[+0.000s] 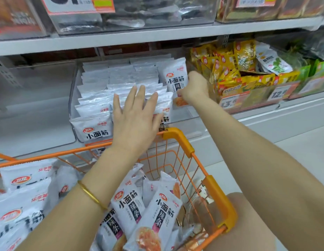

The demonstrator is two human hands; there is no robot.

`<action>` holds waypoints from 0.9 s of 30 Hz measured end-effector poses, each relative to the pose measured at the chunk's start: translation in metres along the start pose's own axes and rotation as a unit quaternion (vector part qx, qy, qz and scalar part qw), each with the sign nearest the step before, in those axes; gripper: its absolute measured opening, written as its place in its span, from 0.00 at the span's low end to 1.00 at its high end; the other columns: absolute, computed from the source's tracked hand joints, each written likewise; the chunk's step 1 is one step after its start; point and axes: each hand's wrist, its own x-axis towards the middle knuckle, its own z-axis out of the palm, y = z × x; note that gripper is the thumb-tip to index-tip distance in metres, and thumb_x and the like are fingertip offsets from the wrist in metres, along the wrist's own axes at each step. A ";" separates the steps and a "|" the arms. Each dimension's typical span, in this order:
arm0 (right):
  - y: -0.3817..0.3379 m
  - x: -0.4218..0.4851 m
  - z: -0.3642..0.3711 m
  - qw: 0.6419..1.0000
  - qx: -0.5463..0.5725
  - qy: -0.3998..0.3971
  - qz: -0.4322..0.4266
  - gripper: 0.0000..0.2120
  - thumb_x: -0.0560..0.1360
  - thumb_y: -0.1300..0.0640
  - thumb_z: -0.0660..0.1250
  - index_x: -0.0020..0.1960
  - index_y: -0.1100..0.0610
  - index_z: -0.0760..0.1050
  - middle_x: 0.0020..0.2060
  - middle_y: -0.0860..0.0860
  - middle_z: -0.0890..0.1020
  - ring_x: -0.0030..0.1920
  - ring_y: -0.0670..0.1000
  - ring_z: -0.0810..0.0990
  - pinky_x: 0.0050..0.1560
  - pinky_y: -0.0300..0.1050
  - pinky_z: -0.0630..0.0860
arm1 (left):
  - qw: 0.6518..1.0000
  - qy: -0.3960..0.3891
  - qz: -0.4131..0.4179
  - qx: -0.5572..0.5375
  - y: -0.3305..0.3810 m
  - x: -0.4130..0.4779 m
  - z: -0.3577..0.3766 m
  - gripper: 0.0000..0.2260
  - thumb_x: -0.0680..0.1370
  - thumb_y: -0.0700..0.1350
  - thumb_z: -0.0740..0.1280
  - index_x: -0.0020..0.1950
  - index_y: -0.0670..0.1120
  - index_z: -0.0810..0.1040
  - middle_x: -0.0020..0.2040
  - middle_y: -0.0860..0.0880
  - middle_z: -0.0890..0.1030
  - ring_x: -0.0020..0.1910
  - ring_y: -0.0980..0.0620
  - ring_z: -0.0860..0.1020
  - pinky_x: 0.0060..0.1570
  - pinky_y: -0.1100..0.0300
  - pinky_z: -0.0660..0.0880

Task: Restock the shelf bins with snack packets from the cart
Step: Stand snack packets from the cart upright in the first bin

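A clear shelf bin (73, 98) at mid-height holds rows of white snack packets (96, 127) standing upright. My left hand (135, 116) lies flat with spread, straight fingers against the front packets in the bin's middle. My right hand (194, 87) grips one upright white packet (175, 77) by its lower right edge at the bin's right end. Below, an orange wire cart (181, 144) holds several more of the same white packets (154, 211), piled loosely.
Right of the bin stands a bin of yellow packets (230, 69), then green packets (317, 69). An upper shelf (157, 35) carries silver packets. Left of the white bin sits another clear bin (30, 98). White floor lies to the right of the cart.
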 end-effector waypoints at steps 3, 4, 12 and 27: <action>0.010 0.021 0.028 0.998 0.026 -0.028 0.055 0.12 0.74 0.64 0.68 0.56 0.61 0.73 0.57 0.58 0.79 0.58 0.59 0.77 0.51 0.48 0.73 | 1.000 0.003 0.011 0.020 -0.003 0.000 0.006 0.26 0.78 0.57 0.50 0.72 0.48 0.66 0.73 0.40 0.65 0.73 0.41 0.60 0.69 0.36 0.48; 0.012 0.026 0.034 0.997 0.032 -0.042 0.060 0.13 0.74 0.64 0.68 0.57 0.62 0.73 0.57 0.58 0.78 0.59 0.58 0.77 0.52 0.47 0.73 | 1.000 0.004 0.013 0.022 -0.004 0.000 0.007 0.26 0.77 0.57 0.49 0.71 0.47 0.67 0.72 0.40 0.66 0.73 0.41 0.61 0.69 0.36 0.49; 0.005 0.045 0.051 0.983 0.143 -0.052 0.107 0.12 0.78 0.65 0.53 0.60 0.63 0.68 0.61 0.59 0.74 0.55 0.54 0.73 0.59 0.47 0.70 | 0.999 0.030 0.018 0.036 -0.006 0.000 0.011 0.25 0.77 0.55 0.51 0.71 0.47 0.68 0.70 0.40 0.69 0.71 0.40 0.65 0.68 0.35 0.52; -0.007 0.018 0.025 0.997 0.006 -0.066 0.049 0.16 0.76 0.68 0.62 0.63 0.66 0.65 0.62 0.60 0.75 0.62 0.59 0.75 0.52 0.47 0.72 | 0.997 0.064 0.035 -0.009 -0.004 -0.019 -0.005 0.19 0.78 0.48 0.60 0.68 0.45 0.70 0.71 0.41 0.67 0.71 0.41 0.64 0.70 0.39 0.55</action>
